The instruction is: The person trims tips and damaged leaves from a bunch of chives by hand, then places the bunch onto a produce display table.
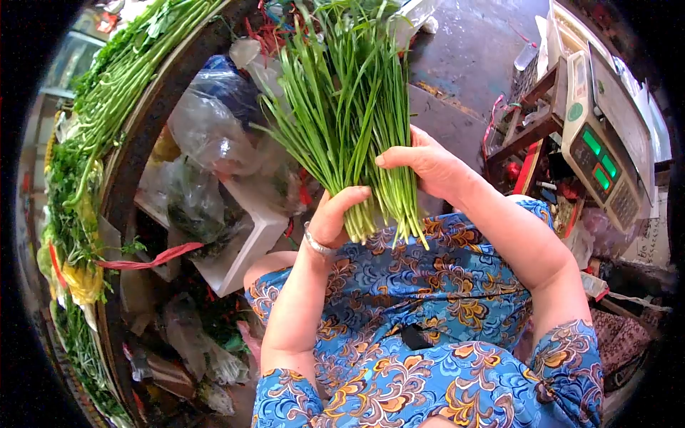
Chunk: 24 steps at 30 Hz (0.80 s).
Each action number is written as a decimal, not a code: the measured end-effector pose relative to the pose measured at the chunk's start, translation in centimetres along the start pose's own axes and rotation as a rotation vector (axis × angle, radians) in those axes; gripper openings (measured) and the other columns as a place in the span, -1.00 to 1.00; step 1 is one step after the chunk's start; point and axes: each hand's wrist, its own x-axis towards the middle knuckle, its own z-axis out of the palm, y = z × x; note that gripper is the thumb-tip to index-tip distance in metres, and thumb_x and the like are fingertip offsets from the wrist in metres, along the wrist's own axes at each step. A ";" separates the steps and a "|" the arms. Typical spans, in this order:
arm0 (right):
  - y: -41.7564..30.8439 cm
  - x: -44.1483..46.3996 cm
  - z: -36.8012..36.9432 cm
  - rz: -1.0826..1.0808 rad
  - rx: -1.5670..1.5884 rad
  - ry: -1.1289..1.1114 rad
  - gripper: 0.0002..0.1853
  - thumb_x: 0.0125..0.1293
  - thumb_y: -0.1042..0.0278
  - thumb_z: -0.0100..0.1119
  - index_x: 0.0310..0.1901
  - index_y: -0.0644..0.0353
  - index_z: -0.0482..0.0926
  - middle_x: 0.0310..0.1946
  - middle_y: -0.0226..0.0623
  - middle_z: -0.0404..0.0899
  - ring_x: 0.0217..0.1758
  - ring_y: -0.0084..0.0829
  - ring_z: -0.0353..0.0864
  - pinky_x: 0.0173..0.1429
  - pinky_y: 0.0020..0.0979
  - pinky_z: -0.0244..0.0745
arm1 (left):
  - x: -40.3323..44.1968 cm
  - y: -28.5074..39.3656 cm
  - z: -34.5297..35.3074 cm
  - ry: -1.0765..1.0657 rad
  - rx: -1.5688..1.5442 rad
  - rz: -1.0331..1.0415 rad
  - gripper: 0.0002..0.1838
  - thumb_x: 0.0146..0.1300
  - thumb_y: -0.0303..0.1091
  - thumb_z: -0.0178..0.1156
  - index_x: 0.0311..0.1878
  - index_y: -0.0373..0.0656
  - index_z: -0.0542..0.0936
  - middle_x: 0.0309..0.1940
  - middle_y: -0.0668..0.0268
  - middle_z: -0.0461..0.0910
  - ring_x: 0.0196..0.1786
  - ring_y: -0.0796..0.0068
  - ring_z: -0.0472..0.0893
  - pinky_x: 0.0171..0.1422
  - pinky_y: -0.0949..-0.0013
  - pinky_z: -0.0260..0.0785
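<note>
Above the patterned lap (435, 307), head view: the left hand (339, 214) and the right hand (427, 162) grasp a bundle of long green stalks (349, 118) near its lower ends, leaves pointing away. Clear plastic bags (214, 139) lie to the left, dark greenery (191, 214) showing through one, other contents indistinct.

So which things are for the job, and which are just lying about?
For the job:
chive-like greens, held in both hands
left hand
right hand

Probably just lying about:
digital scale, lit but untouched
clear plastic bags
red strip
</note>
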 end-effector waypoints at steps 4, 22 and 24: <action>-0.3 -0.3 -0.1 0.092 0.037 0.015 -0.57 0.16 0.47 0.23 0.11 0.22 0.48 -0.09 -0.33 0.61 -0.09 -0.47 0.60 0.05 -0.39 0.54 | -0.3 0.3 -1.1 0.048 -0.120 -0.158 -0.53 0.24 -0.31 0.10 0.16 -0.39 0.49 -0.09 0.11 0.66 -0.12 0.28 0.68 0.04 0.27 0.54; 0.6 -0.8 0.4 0.011 0.057 -0.028 -0.57 0.16 0.45 0.33 0.10 0.19 0.54 -0.08 -0.37 0.65 -0.05 -0.48 0.63 0.12 -0.36 0.53 | -0.4 0.0 -0.8 0.047 0.310 0.148 -0.44 0.44 -0.14 0.09 0.39 -0.24 0.34 0.28 0.28 0.43 0.31 0.42 0.40 0.41 0.31 0.21; 0.2 -1.1 0.9 -0.010 0.068 0.023 -0.60 0.16 0.46 0.30 0.07 0.19 0.55 -0.09 -0.37 0.66 -0.06 -0.48 0.63 0.10 -0.35 0.53 | -0.2 0.5 -0.3 0.074 0.459 0.211 -0.43 0.42 -0.14 0.15 0.38 -0.23 0.36 0.28 0.29 0.44 0.31 0.44 0.39 0.42 0.31 0.20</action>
